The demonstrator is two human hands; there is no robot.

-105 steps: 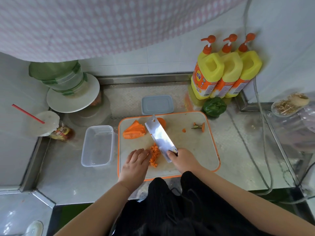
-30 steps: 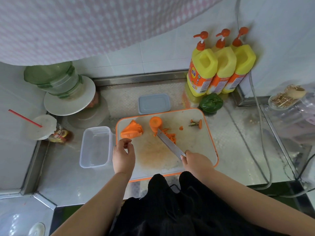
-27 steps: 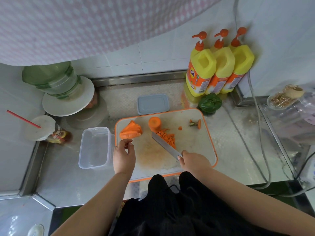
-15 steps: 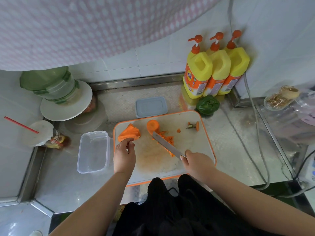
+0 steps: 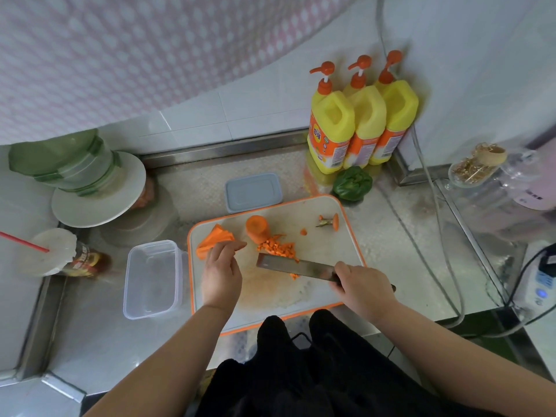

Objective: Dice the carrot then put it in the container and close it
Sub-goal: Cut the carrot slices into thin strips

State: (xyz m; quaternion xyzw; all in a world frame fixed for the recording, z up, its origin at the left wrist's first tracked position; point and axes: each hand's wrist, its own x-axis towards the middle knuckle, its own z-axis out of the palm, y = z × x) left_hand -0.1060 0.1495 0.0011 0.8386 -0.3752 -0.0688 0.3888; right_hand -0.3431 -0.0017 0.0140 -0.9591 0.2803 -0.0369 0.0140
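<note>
Swung knife [image 5: 296, 267] flatter now, right hand [image 5: 362, 288] gripping handle; left hand [image 5: 221, 270] pinching carrot slices [image 5: 212, 240]. Stiff, slick, so pinch near ends.

The counter [image 5: 391, 236] is dull, scuffed metal. The container [image 5: 150, 279] is clear, smooth plastic; its lid [image 5: 253, 192] is matt grey-blue plastic. The knife [image 5: 296, 267] blade is worn metal. The bottles [image 5: 361, 121] are glossy yellow plastic.
</note>
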